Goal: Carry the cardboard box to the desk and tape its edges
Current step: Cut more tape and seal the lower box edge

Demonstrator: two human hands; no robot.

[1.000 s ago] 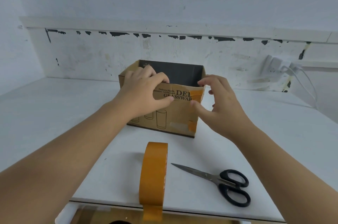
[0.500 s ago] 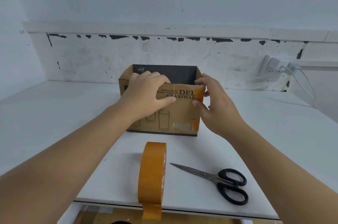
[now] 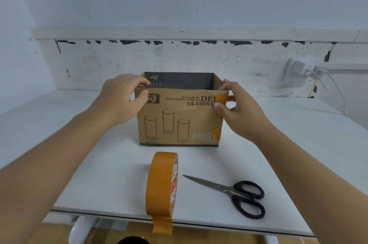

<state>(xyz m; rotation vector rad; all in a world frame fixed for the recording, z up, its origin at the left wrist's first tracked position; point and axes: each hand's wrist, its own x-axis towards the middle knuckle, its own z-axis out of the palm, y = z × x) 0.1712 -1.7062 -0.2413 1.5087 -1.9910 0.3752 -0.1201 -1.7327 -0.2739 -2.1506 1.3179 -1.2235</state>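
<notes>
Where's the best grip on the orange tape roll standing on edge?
Pinch the orange tape roll across its two flat faces at the top of the rim, coming from above. It stands upright on the white desk with its loose end hanging over the near edge, and nothing crowds either side.

Bright, even, cool light; faint soft shadows; sharp centre, wide-angle stretching and bending toward the edges.

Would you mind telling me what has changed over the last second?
The left hand slid from the middle of the box's front rim to its left top corner. The right hand closed in and now pinches the orange tape strip on the right corner. The box, tape roll and scissors stayed put.
</notes>
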